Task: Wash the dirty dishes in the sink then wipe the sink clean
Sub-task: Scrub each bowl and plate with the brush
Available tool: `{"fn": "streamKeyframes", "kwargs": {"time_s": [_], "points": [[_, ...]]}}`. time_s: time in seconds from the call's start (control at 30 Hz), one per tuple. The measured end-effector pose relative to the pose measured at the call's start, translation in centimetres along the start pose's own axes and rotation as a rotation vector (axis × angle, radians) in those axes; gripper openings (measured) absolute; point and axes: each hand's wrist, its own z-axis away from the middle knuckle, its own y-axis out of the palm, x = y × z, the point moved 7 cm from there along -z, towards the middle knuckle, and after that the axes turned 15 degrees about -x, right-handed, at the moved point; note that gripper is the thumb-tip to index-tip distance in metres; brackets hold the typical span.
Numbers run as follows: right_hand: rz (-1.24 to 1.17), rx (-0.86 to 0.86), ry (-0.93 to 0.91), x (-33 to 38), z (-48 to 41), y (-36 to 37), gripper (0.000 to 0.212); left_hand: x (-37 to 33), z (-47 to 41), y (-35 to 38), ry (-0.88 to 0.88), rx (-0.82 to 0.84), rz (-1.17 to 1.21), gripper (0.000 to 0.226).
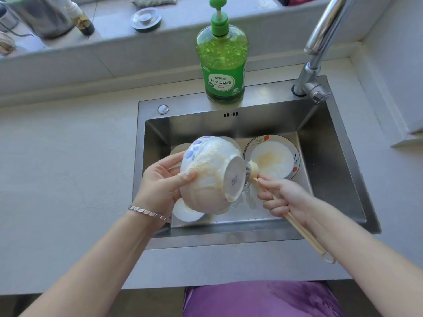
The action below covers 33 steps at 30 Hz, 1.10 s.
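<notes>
My left hand (163, 181) grips a white bowl with blue flowers (210, 172), tipped on its side over the steel sink (332, 170) with its base facing right. Yellowish suds cover the bowl's outside. My right hand (282, 199) holds the wooden handle of a dish brush (304, 234), whose head touches the bowl's foot. A soiled plate with an orange flower rim (272, 156) lies in the sink at the back right. Another white dish (185, 212) shows under the bowl at the front left.
A green dish soap pump bottle (223, 62) stands on the sink's back rim. The chrome faucet (318, 53) rises at the back right. A sink strainer lid (146, 19), a dark small bottle (80, 18) and a metal pot (41, 17) sit on the ledge behind.
</notes>
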Motion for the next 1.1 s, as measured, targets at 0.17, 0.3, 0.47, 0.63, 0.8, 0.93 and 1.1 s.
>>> {"fn": "streamKeyframes", "kwargs": {"time_s": [0.17, 0.3, 0.47, 0.63, 0.8, 0.93, 1.1], "points": [[0.41, -0.106, -0.354, 3.9, 2.0, -0.4, 0.03, 0.8, 0.4, 0.4, 0.059, 0.074, -0.238, 0.051], [0.618, -0.064, -0.687, 3.9, 4.9, 1.6, 0.039, 2.0, 0.8, 1.3, 0.132, 0.087, -0.417, 0.04], [0.589, -0.245, -0.58, 3.0, 3.3, 0.2, 0.037, 2.4, 1.1, 1.7, 0.194, 0.089, -0.491, 0.045], [0.635, -0.13, -0.764, 2.9, 4.9, 1.7, 0.038, 1.8, 1.3, 1.2, 0.253, 0.063, -0.539, 0.047], [0.566, -0.276, -0.789, 1.6, 4.3, 1.4, 0.038, 1.9, 0.8, 0.7, 0.204, -0.067, -0.423, 0.048], [0.617, -0.204, -0.917, -0.9, 6.2, 3.5, 0.045, 2.6, 0.3, -0.6, 0.106, -0.226, -0.236, 0.047], [0.499, -0.307, -0.863, 0.7, 4.6, 2.6, 0.043, 3.4, 0.5, -1.0, 0.043, -0.296, -0.122, 0.043]]}}
